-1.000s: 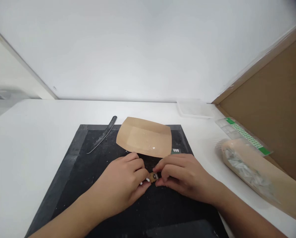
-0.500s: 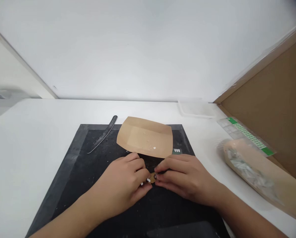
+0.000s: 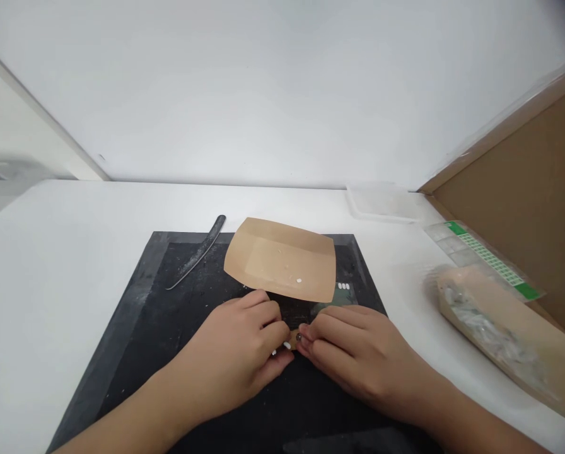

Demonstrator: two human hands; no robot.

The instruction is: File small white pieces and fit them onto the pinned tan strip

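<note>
My left hand (image 3: pixel 238 347) is closed, pinching the left end of a small yellow-brown flat piece (image 3: pixel 293 340) over the black mat. Tiny white bits (image 3: pixel 287 345) show at the left fingertips. My right hand (image 3: pixel 362 353) is also closed, its thumb and fingers pressed together at the piece's right end, where a small dark shiny round spot (image 3: pixel 299 337) shows. Fingers cover most of the piece, so its kind cannot be made out. Just beyond both hands lies a brown paper tray (image 3: pixel 277 265) with a white pellet (image 3: pixel 299 280) and crumbs in it.
A dark curved tool (image 3: pixel 200 255) rests on the mat (image 3: pixel 135 328) at the far left. On the right stand a clear plastic tray (image 3: pixel 381 203), a clear case with a green-striped label (image 3: pixel 490 258) and a brown paper container (image 3: pixel 490 334) holding plastic bags.
My right hand's fingers have drawn closer together and cover more of the piece's right end. The left hand keeps its pinch. The whole view has shifted slightly.
</note>
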